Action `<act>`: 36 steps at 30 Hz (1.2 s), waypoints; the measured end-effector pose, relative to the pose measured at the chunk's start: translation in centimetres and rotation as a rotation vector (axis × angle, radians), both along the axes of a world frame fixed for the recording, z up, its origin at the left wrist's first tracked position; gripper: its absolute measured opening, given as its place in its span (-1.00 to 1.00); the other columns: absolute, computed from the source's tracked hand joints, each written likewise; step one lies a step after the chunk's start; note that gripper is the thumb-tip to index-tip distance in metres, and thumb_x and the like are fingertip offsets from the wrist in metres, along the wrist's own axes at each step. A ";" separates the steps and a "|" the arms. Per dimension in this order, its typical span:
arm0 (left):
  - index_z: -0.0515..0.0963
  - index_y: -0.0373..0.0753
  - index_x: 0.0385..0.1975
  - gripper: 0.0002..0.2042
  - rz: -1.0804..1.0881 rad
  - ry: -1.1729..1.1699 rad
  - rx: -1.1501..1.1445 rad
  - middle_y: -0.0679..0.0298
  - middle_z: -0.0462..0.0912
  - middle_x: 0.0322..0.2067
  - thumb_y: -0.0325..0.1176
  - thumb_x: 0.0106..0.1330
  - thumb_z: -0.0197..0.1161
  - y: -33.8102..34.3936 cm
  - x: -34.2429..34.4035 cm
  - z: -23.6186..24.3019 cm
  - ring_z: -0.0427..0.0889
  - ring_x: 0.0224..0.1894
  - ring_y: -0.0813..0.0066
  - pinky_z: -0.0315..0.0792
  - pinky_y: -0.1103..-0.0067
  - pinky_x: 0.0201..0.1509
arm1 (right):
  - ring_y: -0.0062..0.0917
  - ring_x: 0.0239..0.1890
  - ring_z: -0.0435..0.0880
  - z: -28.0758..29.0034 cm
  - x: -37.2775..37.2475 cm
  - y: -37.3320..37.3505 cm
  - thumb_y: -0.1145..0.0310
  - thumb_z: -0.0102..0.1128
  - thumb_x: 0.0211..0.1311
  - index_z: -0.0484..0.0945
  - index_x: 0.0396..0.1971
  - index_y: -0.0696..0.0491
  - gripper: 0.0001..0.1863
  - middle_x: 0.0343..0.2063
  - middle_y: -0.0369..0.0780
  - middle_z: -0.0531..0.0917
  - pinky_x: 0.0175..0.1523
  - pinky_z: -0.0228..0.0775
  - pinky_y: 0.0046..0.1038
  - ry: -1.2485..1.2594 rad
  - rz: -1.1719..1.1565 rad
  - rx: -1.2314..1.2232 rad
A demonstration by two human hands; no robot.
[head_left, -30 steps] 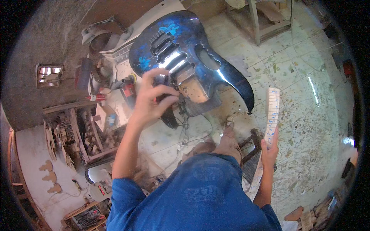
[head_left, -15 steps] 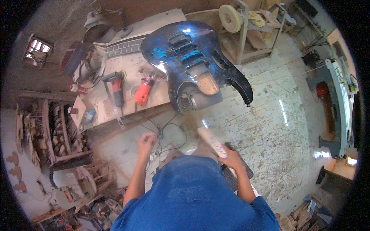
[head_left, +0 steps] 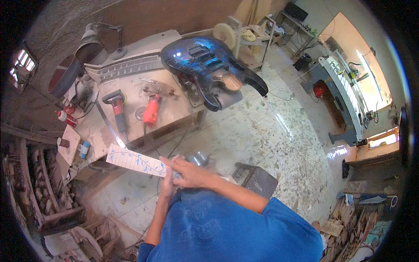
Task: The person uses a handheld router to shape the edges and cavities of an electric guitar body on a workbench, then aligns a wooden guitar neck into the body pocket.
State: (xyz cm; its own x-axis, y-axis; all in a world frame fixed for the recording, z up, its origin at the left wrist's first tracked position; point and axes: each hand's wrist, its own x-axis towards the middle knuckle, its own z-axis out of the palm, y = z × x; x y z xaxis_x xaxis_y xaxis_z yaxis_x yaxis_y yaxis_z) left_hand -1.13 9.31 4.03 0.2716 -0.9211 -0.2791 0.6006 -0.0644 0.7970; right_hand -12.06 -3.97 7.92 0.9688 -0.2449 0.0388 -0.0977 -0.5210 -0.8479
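Observation:
A pale guitar fretboard [head_left: 134, 161] with dark cross lines and a blue vine pattern points left, in front of the bench's near edge. Around its end in front of me, my right hand [head_left: 192, 173] is closed, with fingers lying over the wood. My left hand [head_left: 166, 187] grips the same end from below, partly hidden by the right one. Farther off, a glossy blue and black electric guitar body [head_left: 205, 56] rests at the bench's right end, its neck pocket showing bare wood.
On the wooden bench [head_left: 131, 81] lie a red and black polisher [head_left: 117, 109], a red power tool [head_left: 151, 111] and a long metal ruler [head_left: 109, 124]. A black speaker-like box [head_left: 256, 179] stands on the floor to my right. Wood offcuts fill a rack [head_left: 48, 183] at left.
The fretboard has swung from my right side across to the left, in front of me. My left hand, empty before, now holds it too. The view has turned rightward.

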 end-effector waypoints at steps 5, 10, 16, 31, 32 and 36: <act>0.34 -0.44 0.43 -0.25 0.221 -0.109 -0.107 -0.01 0.26 0.56 0.21 0.70 -0.28 1.3 0.3 0.4 0.26 0.58 0.12 0.10 0.25 0.65 | 0.11 0.19 0.59 1.1 -0.8 1.4 0.18 0.48 0.16 0.00 0.68 -0.08 0.13 0.22 0.18 0.54 0.29 0.46 -0.08 -0.119 -0.065 0.066; 0.48 -0.45 0.32 -0.25 0.361 -0.043 -0.174 0.01 0.29 0.55 0.22 0.69 -0.27 0.8 3.5 1.4 0.31 0.54 0.11 0.10 0.24 0.64 | 0.09 0.06 0.69 -3.7 -6.5 0.3 0.10 0.52 0.11 0.37 0.42 0.00 -0.14 0.03 0.13 0.69 0.15 0.53 -0.01 0.130 -0.151 -0.049; 0.18 -0.39 0.56 -0.16 0.200 -0.230 0.018 0.08 0.30 0.55 0.31 0.64 -0.22 -1.8 8.6 2.7 0.29 0.55 0.10 0.14 0.20 0.63 | 0.00 -0.17 0.78 -3.2 -4.8 -1.7 0.10 0.51 0.10 0.61 0.03 0.10 -0.45 -0.20 0.06 0.77 -0.04 0.59 -0.11 0.223 -0.365 0.000; 0.24 -0.17 0.58 -0.22 0.468 -0.172 0.693 0.05 0.32 0.52 0.34 0.63 -0.17 7.8 5.2 -5.2 0.55 0.33 0.11 0.42 0.20 0.39 | 0.10 -0.08 0.76 -8.0 18.0 -9.8 0.01 0.45 0.15 0.58 0.03 0.20 -0.38 -0.17 0.13 0.76 0.05 0.57 0.02 0.077 -0.629 0.198; 0.25 -0.17 0.58 -0.24 0.482 -0.194 0.706 0.06 0.33 0.52 0.31 0.63 -0.12 8.9 4.9 -5.8 0.57 0.33 0.11 0.43 0.20 0.37 | 0.10 -0.07 0.76 -8.6 19.6 -8.7 0.00 0.43 0.15 0.55 0.09 0.20 -0.34 -0.15 0.13 0.77 0.06 0.58 0.03 0.053 -0.639 0.233; 0.22 -0.17 0.59 -0.25 0.573 -0.205 0.788 0.04 0.30 0.54 0.27 0.63 -0.08 11.5 4.6 -5.6 0.58 0.32 0.10 0.45 0.19 0.35 | 0.18 -0.04 0.74 -11.5 24.0 -5.2 -0.03 0.40 0.26 0.32 0.28 0.35 -0.14 -0.08 0.23 0.73 0.08 0.57 0.08 0.200 -0.671 0.225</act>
State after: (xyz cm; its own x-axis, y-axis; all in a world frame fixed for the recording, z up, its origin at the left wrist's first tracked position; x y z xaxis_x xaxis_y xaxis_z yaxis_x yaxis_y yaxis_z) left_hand 3.47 20.78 -1.59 0.7292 -0.2071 -0.6522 0.5617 -0.3632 0.7434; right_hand 11.91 -9.14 -3.58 0.5906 -0.7690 -0.2444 -0.4986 -0.1096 -0.8599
